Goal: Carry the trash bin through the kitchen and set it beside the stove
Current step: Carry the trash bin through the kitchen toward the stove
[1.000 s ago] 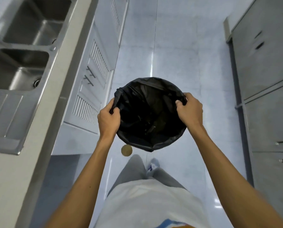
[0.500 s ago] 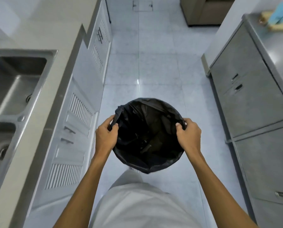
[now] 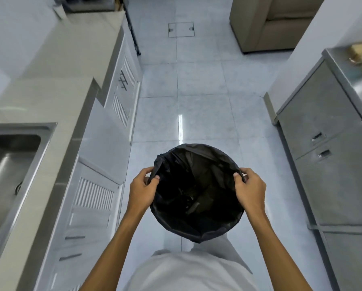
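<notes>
A round trash bin (image 3: 196, 192) lined with a black plastic bag hangs in the air in front of my waist, above the tiled floor. My left hand (image 3: 143, 187) grips its left rim, thumb inside the bag. My right hand (image 3: 249, 187) grips the right rim the same way. The bin's inside is dark, with some crumpled bits at the bottom. A dark appliance, possibly the stove (image 3: 87, 4), shows only partly at the far end of the left counter.
A long counter (image 3: 56, 80) with a steel sink (image 3: 9, 171) and louvred cabinet doors (image 3: 93, 194) runs along the left. Steel cabinets (image 3: 333, 164) line the right. Between them is a tiled aisle (image 3: 180, 85) with a floor hatch (image 3: 181, 29) and a beige sofa (image 3: 274, 22) beyond.
I have walked forward along the aisle with the bin held in both hands. The sink has slid back to my left and more of the far floor has come into view.
</notes>
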Demonstrator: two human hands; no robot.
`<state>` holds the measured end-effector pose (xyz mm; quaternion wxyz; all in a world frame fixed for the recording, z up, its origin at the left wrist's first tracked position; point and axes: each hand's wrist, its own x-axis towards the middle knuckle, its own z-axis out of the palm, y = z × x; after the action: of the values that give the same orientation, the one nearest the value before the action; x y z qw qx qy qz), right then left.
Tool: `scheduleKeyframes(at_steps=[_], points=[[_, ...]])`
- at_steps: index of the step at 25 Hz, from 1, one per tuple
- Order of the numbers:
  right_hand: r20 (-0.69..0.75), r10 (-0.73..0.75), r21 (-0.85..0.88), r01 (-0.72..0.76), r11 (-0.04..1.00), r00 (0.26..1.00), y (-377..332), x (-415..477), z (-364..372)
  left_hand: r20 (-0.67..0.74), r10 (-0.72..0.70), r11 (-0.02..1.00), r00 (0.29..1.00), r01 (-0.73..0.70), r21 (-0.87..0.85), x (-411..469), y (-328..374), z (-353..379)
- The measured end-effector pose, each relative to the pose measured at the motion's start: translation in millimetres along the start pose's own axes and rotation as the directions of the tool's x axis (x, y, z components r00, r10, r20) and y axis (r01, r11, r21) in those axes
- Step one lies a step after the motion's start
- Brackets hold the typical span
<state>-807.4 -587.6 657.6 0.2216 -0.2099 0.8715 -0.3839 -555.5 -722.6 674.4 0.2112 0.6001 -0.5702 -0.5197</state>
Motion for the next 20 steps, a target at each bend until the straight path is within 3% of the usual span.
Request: scheduleKeyframes(at_steps=[11,20], points=[[0.061,-0.087,-0.045,0.09,0.995,0.994,-82,257,-9,-0.106,-0.084,0.989,0.991,0.07,-0.133,169,120,113],[0.095,-0.09,-0.034,0.094,0.995,0.991,-173,443,52,-0.181,-0.072,0.988,0.981,0.044,-0.151,362,211,138]])
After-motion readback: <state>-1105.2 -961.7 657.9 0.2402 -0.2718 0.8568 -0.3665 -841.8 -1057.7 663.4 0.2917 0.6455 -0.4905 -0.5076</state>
